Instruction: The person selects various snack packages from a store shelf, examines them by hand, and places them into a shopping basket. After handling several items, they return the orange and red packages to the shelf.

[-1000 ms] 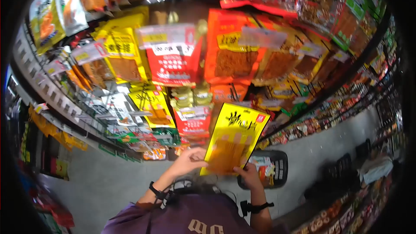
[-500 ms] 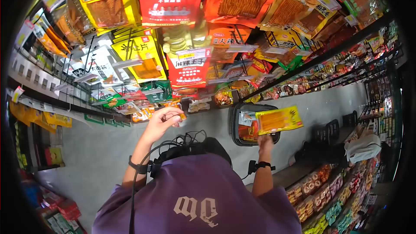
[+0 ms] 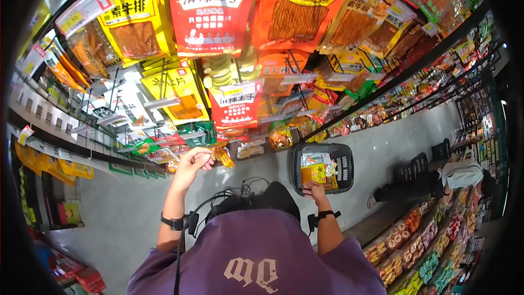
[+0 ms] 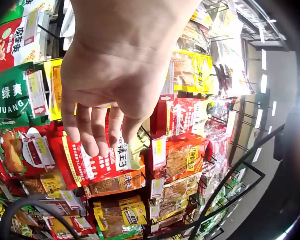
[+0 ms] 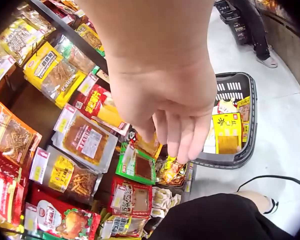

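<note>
My right hand point(image 3: 315, 191) hangs at the near side of a black shopping basket point(image 3: 344, 170), its fingers loose and holding nothing. Just past the fingertips, a yellow snack packet point(image 3: 313, 173) lies in the basket on top of other packets. The right wrist view shows that yellow packet point(image 5: 228, 134) apart from the relaxed fingers. My left hand point(image 3: 192, 165) is raised in front of the lower shelf packets, fingers loosely bent with nothing in them. In the left wrist view, a red snack packet point(image 4: 97, 162) hangs behind the left hand point(image 4: 115, 75).
Hanging racks of snack packets point(image 3: 215, 16) fill the front. A dark shelf bar point(image 3: 393, 95) slants off to the right. On the right, a person in dark trousers point(image 3: 406, 187) stands near other black baskets point(image 3: 419, 164). Grey floor point(image 3: 131, 202) lies around me.
The yellow packet went from both hands to my right hand alone, then down into the basket, where it was let go. My left hand moved off to the left.
</note>
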`<state>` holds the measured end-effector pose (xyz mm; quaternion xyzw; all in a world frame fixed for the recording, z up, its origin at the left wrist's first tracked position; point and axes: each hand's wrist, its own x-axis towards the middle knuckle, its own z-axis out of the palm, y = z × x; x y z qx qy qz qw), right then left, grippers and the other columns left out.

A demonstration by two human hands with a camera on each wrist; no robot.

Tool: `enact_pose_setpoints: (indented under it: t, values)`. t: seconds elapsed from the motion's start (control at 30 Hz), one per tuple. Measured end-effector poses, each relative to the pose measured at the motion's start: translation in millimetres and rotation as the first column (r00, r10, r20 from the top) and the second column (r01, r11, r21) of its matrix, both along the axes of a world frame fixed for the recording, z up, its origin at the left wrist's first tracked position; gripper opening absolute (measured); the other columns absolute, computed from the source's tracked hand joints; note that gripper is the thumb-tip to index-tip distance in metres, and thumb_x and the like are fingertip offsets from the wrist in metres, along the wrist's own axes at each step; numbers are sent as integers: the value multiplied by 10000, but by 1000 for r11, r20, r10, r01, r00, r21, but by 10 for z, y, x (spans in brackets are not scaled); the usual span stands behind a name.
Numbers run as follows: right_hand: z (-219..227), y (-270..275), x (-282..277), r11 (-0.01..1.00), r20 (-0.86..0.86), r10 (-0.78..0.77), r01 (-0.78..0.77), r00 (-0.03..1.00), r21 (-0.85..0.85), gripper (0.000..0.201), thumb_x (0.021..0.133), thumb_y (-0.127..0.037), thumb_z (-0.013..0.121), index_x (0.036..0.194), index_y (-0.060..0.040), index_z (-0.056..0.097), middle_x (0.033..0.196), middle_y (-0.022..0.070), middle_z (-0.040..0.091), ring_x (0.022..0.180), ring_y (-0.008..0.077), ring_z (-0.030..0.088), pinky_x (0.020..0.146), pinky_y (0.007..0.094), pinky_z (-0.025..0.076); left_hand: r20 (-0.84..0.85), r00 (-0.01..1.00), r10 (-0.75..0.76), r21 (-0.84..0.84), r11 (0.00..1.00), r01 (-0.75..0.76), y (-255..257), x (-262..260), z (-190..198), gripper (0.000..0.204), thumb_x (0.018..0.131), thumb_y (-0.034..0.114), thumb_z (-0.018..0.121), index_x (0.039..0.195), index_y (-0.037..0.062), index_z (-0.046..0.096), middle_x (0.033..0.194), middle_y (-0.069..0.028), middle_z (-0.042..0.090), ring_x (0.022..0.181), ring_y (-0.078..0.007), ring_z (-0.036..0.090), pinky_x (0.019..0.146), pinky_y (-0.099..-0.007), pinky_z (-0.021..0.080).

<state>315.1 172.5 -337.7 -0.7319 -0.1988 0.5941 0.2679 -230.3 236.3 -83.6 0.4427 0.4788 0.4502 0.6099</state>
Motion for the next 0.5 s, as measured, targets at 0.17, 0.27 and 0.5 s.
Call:
enact_pose_setpoints:
  t: [0.17, 0.27, 0.5]
  values:
    - [100, 130, 10, 999, -46, -24, 22, 999, -28, 330, 1018, -200, 558, 1320, -68, 561, 1145, 110, 712, 912, 268, 740, 681, 367, 618, 33, 999, 25, 43, 999, -27, 293, 150, 64, 190, 1005, 146, 629, 1142, 18, 663, 880, -47, 702, 758, -89, 630, 706, -241, 503]
    - [-76, 175, 138, 997, -60, -15, 10, 998, -81, 370, 1018, -210, 553, 1363, -75, 535, 1164, 116, 703, 920, 276, 738, 703, 396, 618, 54, 994, 94, 39, 995, -96, 358, 233, 51, 213, 994, 144, 648, 1167, 19, 651, 941, -51, 712, 796, -91, 646, 707, -236, 503]
    - [-703, 414, 596, 995, -318, -98, 101, 943, -7, 126, 937, -182, 565, 906, -76, 627, 816, 119, 634, 664, 342, 606, 565, 454, 474, -1, 926, 379, 97, 921, -377, 666, 401, -178, 489, 924, 106, 724, 1372, 62, 533, 1240, -65, 649, 1046, -109, 609, 862, -261, 493]
